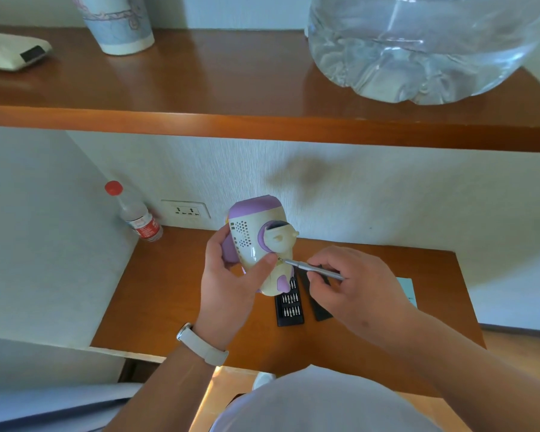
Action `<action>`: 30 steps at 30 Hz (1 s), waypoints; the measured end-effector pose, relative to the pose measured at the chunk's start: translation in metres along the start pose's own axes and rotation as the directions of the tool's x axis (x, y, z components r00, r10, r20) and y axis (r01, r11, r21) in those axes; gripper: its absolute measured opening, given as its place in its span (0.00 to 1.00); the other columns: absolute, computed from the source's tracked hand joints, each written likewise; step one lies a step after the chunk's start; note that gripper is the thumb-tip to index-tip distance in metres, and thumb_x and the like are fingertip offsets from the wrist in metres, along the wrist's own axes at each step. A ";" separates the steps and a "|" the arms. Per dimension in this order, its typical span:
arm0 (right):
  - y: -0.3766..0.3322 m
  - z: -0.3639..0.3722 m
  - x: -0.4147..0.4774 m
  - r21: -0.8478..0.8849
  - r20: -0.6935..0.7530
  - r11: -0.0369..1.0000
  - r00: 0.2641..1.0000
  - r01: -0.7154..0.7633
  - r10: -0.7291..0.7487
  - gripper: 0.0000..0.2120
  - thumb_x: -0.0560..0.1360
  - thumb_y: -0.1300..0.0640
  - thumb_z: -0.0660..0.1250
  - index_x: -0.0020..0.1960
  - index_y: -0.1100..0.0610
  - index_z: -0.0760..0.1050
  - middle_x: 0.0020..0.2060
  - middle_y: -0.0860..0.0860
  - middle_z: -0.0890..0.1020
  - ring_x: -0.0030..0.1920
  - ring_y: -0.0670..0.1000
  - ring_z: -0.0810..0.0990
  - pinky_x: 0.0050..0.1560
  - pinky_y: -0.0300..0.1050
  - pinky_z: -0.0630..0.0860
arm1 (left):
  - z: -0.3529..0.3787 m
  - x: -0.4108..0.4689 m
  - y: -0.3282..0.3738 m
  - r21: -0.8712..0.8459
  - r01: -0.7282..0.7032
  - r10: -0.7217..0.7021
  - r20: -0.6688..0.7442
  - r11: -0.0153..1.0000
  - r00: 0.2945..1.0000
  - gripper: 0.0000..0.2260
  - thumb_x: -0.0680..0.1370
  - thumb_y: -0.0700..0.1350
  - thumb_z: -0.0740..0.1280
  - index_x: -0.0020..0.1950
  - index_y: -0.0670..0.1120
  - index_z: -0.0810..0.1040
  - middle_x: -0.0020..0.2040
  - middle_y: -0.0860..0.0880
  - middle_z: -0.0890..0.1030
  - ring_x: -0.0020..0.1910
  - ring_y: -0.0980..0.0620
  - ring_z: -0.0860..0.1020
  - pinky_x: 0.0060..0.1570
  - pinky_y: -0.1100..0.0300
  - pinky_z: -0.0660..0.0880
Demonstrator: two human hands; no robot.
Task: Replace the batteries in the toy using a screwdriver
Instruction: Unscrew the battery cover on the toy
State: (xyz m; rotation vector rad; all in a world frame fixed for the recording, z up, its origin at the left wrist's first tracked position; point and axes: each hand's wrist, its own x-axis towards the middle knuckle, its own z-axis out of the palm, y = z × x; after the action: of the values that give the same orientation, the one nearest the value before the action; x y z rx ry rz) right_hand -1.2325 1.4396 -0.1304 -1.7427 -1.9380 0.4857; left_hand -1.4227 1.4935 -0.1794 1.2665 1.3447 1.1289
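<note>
Left hand (231,275) grips toy (256,241) above bit case (289,307); right hand (349,288) pinches screwdriver (312,269), tip at toy.

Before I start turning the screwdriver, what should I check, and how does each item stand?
1. Toy secured: the left hand wraps around it and holds it above the desk. Ok.
2. Screwdriver gripped: the right hand pinches its shaft. Ok.
3. Tip on the toy: it meets the body. Ok.
4. Tip seated in a screw head: too small to see. Cannot tell.
5. Left thumb clear of the tip: it lies right beside it. Not ok.
6. Bit case in reach: open on the desk under the toy. Ok.
</note>
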 end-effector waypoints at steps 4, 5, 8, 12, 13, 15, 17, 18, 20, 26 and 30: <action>0.000 -0.004 0.001 -0.062 -0.018 0.998 1.000 0.019 -0.021 0.05 0.76 0.51 0.63 0.46 0.48 0.78 0.33 0.44 0.77 0.34 0.46 0.75 0.31 0.35 0.68 | 0.004 -0.002 0.002 0.017 -0.018 0.018 -0.017 1.000 1.000 0.38 0.66 0.54 0.78 0.72 0.50 0.67 0.58 0.56 0.80 0.56 0.57 0.81 0.50 0.48 0.83; -0.001 -0.005 0.002 -0.073 -0.026 0.997 0.999 0.026 -0.028 0.04 0.76 0.51 0.64 0.45 0.48 0.78 0.33 0.44 0.77 0.34 0.46 0.74 0.31 0.34 0.67 | 0.004 -0.003 0.003 0.022 -0.021 0.022 -0.021 1.000 1.000 0.37 0.66 0.54 0.78 0.72 0.50 0.67 0.57 0.58 0.80 0.56 0.58 0.80 0.50 0.49 0.83; -0.002 -0.007 0.004 -0.103 -0.051 0.994 0.998 0.037 -0.042 0.03 0.75 0.53 0.66 0.44 0.48 0.78 0.31 0.44 0.76 0.31 0.45 0.72 0.31 0.33 0.63 | 0.006 -0.002 0.004 0.042 -0.028 0.029 -0.037 0.999 0.999 0.36 0.67 0.53 0.78 0.72 0.51 0.67 0.56 0.61 0.79 0.55 0.61 0.80 0.51 0.52 0.83; -0.005 -0.009 0.007 -0.120 -0.047 0.991 0.997 0.054 -0.060 0.02 0.75 0.55 0.68 0.43 0.49 0.78 0.31 0.44 0.75 0.30 0.47 0.72 0.29 0.33 0.64 | 0.007 -0.001 0.005 0.062 -0.040 0.043 -0.048 0.997 0.998 0.36 0.68 0.52 0.78 0.72 0.50 0.67 0.57 0.59 0.79 0.54 0.63 0.79 0.49 0.59 0.83; -0.005 -0.010 0.008 -0.117 -0.042 0.991 0.997 0.057 -0.063 0.02 0.75 0.55 0.68 0.43 0.49 0.78 0.31 0.44 0.75 0.30 0.47 0.72 0.29 0.33 0.64 | 0.008 -0.001 0.005 0.067 -0.048 0.052 -0.054 0.997 0.997 0.36 0.68 0.51 0.78 0.72 0.50 0.67 0.57 0.58 0.79 0.54 0.63 0.79 0.48 0.61 0.82; -0.005 -0.011 0.009 -0.105 -0.027 0.993 0.998 0.046 -0.049 0.03 0.75 0.54 0.67 0.43 0.48 0.76 0.31 0.44 0.74 0.30 0.47 0.72 0.28 0.33 0.64 | 0.010 -0.001 0.005 0.077 -0.063 0.068 -0.065 0.995 0.996 0.35 0.69 0.49 0.79 0.72 0.50 0.67 0.57 0.59 0.78 0.54 0.62 0.79 0.46 0.65 0.81; -0.005 -0.012 0.011 -0.077 -0.004 0.997 1.000 0.018 -0.019 0.04 0.76 0.49 0.63 0.43 0.48 0.74 0.31 0.44 0.72 0.30 0.46 0.71 0.29 0.33 0.62 | 0.012 0.000 0.005 0.081 -0.073 0.079 -0.070 0.994 0.994 0.35 0.69 0.48 0.79 0.72 0.49 0.67 0.57 0.59 0.78 0.55 0.61 0.79 0.45 0.66 0.80; -0.004 -0.012 0.012 -0.057 0.009 0.998 1.000 0.004 -0.003 0.08 0.75 0.45 0.60 0.44 0.48 0.74 0.30 0.43 0.72 0.29 0.46 0.71 0.29 0.33 0.61 | 0.013 0.000 0.005 0.085 -0.076 0.082 -0.072 0.993 0.994 0.36 0.69 0.49 0.79 0.73 0.49 0.67 0.57 0.59 0.79 0.55 0.60 0.79 0.46 0.65 0.81; -0.003 -0.013 0.015 -0.058 0.022 0.998 1.000 -0.020 0.022 0.14 0.74 0.40 0.56 0.46 0.48 0.74 0.30 0.43 0.72 0.29 0.45 0.71 0.29 0.33 0.60 | 0.016 0.002 0.006 0.103 -0.086 0.093 -0.067 0.991 0.993 0.37 0.69 0.49 0.80 0.73 0.50 0.67 0.58 0.58 0.79 0.56 0.58 0.79 0.47 0.64 0.81; 0.008 -0.020 0.023 -0.214 0.068 0.974 0.993 -0.078 0.094 0.18 0.79 0.41 0.57 0.43 0.54 0.75 0.31 0.50 0.77 0.29 0.48 0.72 0.30 0.39 0.65 | 0.025 0.005 0.006 0.127 -0.081 0.088 -0.046 0.989 0.995 0.36 0.68 0.49 0.80 0.72 0.53 0.66 0.57 0.63 0.77 0.56 0.60 0.78 0.45 0.68 0.80; 0.011 -0.021 0.024 -0.262 0.095 0.964 0.993 -0.045 0.072 0.19 0.80 0.42 0.56 0.40 0.54 0.73 0.30 0.50 0.74 0.28 0.48 0.68 0.29 0.38 0.62 | 0.029 0.007 0.005 0.120 -0.067 0.071 -0.028 0.990 0.997 0.36 0.69 0.48 0.80 0.73 0.52 0.66 0.58 0.61 0.77 0.57 0.57 0.78 0.47 0.65 0.81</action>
State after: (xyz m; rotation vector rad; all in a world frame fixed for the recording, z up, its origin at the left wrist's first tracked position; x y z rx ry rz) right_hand -1.2136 1.4636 -0.1165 -1.9772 -2.1063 0.3617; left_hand -1.3932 1.5014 -0.1787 1.3961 1.4194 1.1349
